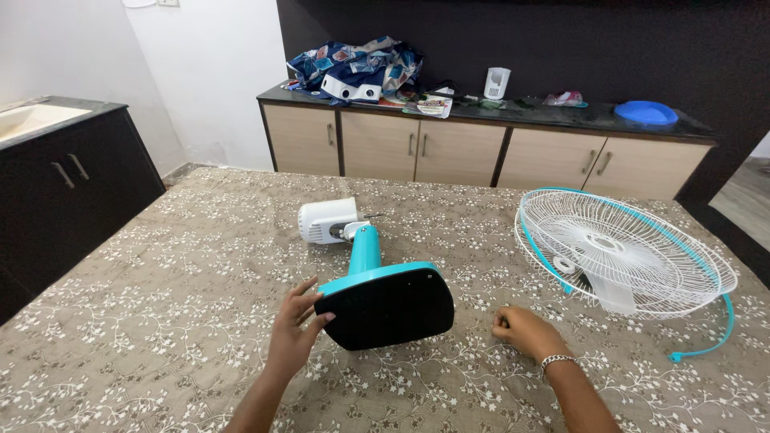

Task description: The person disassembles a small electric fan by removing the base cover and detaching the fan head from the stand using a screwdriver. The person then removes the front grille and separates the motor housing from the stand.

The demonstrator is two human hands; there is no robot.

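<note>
Fan stand (377, 289): lay on its side mid-counter (160, 321), black underside of base facing the camera, teal neck and white motor housing (327, 220) pointing away.
Long axis: ran from base, nearest the person, straight back to motor.
Left hand (293, 329): fingers (309, 290) spread, touching base's left edge; nearer hand.
Right hand (521, 330): loosely curled, resting on counter right of base, apart from it; holding nothing.
Surroundings: white wire fan guard (622, 252) with teal rim, far right.
Obstructions: none between hands and base.

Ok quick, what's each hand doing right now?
Left hand: open, fingers on the edge of the fan base.
Right hand: loosely curled, resting on the tablecloth, holding nothing visible.
</note>
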